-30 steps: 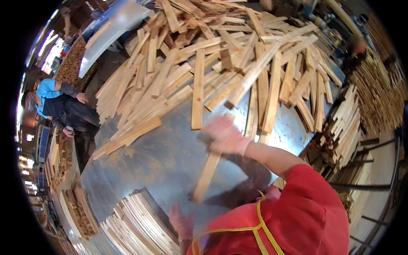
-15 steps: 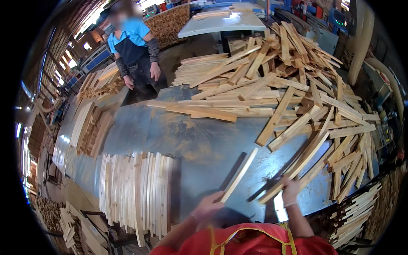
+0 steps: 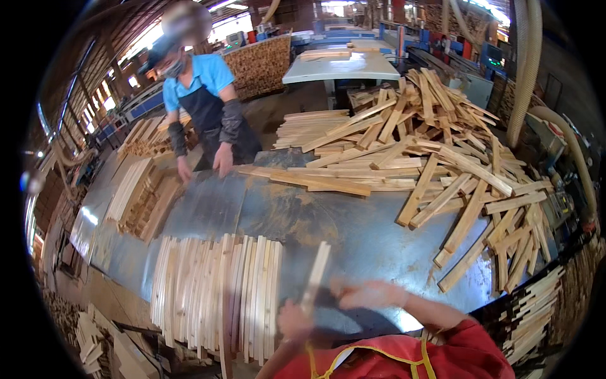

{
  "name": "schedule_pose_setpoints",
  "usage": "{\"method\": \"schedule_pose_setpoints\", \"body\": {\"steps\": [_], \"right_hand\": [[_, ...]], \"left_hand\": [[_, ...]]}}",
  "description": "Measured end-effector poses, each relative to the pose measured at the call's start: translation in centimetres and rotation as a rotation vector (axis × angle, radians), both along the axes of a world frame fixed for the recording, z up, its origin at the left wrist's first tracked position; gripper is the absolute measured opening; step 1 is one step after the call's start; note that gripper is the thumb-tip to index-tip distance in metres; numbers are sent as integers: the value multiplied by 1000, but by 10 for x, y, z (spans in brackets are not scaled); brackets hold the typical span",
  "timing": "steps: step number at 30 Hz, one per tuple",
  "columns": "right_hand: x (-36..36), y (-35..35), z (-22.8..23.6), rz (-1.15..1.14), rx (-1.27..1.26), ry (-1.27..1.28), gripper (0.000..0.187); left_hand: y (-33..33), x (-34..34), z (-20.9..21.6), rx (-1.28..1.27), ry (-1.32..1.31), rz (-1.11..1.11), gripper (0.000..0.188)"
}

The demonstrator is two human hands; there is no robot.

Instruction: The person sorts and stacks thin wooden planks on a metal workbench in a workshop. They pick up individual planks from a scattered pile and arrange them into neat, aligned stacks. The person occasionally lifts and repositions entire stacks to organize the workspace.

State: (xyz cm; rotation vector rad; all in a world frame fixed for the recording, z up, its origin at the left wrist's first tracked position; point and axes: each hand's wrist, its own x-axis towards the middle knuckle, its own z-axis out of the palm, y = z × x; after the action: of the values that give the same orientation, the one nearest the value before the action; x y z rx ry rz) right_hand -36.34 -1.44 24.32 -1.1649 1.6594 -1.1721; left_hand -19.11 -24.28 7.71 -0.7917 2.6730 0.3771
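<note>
My left hand (image 3: 295, 321) is closed round the near end of a short pale wooden strip (image 3: 317, 271), which stands out over the table, blurred by motion. Just right of it is my right hand (image 3: 372, 295), smeared by movement, so its fingers cannot be made out; no strip shows in it. Beside my left hand lies a row of pale wooden strips (image 3: 214, 297), set side by side, with one jutting out past the near edge. To the right, a big loose heap of wooden strips (image 3: 435, 145) spreads across the metal-topped table (image 3: 353, 221).
Across the table a co-worker (image 3: 205, 107) in a blue shirt and dark apron leans with both hands at the table edge. A stack of strips (image 3: 136, 196) lies at the left. More strips (image 3: 536, 316) are stacked below the right edge. A ribbed hose (image 3: 527, 76) hangs at right.
My right hand has left a strip in the right-hand heap and moved left. My left hand has carried its strip left, toward the row. The co-worker has leaned forward, hands lowered to the table.
</note>
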Motion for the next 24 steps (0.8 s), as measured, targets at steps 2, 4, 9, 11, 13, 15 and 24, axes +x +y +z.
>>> {"method": "schedule_pose_setpoints", "body": {"steps": [2, 4, 9, 11, 13, 15, 24], "right_hand": [[-18, 33, 99, -256, -376, 148, 72], [-41, 86, 182, -578, -629, 393, 78], [-19, 232, 274, -1103, -646, 946, 82], [-20, 263, 298, -1198, -577, 1087, 83], [-6, 298, 337, -1281, -453, 1218, 85], [-25, 330, 335, -1368, -520, 1141, 86], [-84, 417, 330, -1509, -296, 1242, 93]], "left_hand": [[-45, 61, -63, -505, 227, -11, 79], [-65, 85, -87, -627, 435, 27, 79], [-36, 38, 4, -319, 365, -58, 90], [-7, -5, -5, -224, 656, -231, 82], [18, -67, -14, -121, 1014, -369, 70], [23, -63, 78, -153, 713, -236, 66], [161, -180, -36, -121, 602, -753, 63]]}}
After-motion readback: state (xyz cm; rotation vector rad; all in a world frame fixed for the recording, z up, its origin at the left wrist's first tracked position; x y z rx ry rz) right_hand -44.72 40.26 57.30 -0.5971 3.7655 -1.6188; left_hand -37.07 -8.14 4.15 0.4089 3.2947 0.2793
